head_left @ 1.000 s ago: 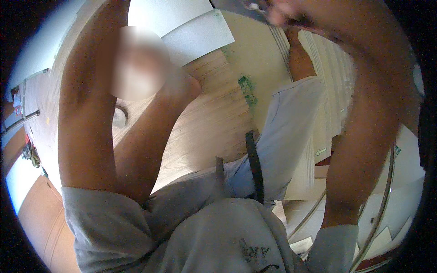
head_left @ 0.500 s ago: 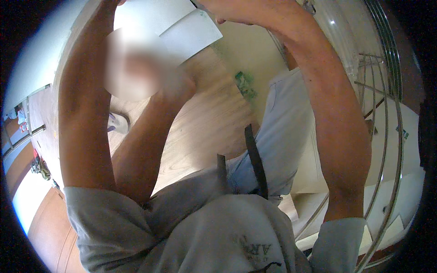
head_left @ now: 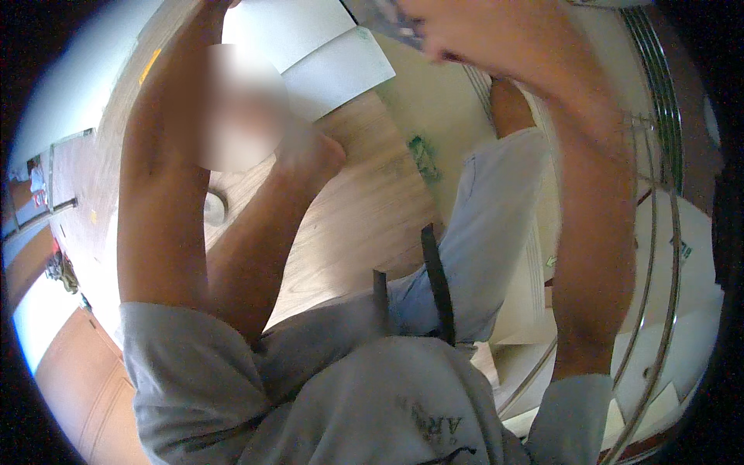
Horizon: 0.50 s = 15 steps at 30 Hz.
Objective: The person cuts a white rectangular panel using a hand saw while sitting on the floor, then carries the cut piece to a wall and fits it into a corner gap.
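Observation:
At the top edge, right of the middle, my right hand (head_left: 446, 35) has its fingers curled round a shiny grey thing with dark patches (head_left: 394, 22). Motion blur and the frame's edge hide what kind of thing it is. My left forearm (head_left: 167, 194) reaches up along the left side. Only a sliver of my left hand (head_left: 232, 3) shows at the top edge, and its fingers are cut off. Between my arms lies a folded white sheet or flap (head_left: 341, 70), nearest to my left hand.
My bare bent leg (head_left: 260, 232) and my leg in light trousers (head_left: 496, 201) flank a wood-patterned surface (head_left: 364, 194). Curved metal rods (head_left: 659, 310) stand on the right. A round pale thing (head_left: 215, 208) sits behind my left arm. A blurred patch covers part of the upper left.
My right hand has moved right, and the shiny grey thing has come into view in it. The whole view has shifted a little, with my left arm appearing farther right.

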Available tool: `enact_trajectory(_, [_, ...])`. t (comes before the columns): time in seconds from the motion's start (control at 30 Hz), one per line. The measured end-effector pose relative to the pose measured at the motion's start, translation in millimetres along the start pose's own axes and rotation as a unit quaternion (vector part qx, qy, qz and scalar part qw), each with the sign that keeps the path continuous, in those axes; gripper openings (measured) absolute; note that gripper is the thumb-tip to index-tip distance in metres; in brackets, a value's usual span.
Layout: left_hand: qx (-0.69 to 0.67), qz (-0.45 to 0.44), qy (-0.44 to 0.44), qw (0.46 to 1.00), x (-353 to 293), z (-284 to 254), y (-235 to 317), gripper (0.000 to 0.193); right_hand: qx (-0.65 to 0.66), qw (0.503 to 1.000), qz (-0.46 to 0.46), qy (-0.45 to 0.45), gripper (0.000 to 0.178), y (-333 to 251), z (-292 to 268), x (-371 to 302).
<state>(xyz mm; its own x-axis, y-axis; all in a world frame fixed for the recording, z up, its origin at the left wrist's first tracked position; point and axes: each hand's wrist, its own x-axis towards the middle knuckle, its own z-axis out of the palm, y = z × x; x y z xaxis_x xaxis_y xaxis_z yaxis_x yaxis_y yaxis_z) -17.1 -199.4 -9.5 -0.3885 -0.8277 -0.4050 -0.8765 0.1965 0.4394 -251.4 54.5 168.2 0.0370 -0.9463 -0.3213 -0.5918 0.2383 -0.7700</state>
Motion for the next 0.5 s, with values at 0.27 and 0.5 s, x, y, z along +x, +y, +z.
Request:
enact_trajectory(0.27, [-0.01, 0.049, 0.013, 0.999, -10, 1, 7, 0.086, -0.09, 0.992, -0.077, 0.036, 0.027, 16, 22, 13])
enact_trajectory(0.5, [-0.053, -0.012, -0.065, 0.996, -4, 0, -1, 0.08, -0.463, 0.879, -0.109, -0.028, 0.028, -14, -22, -20])
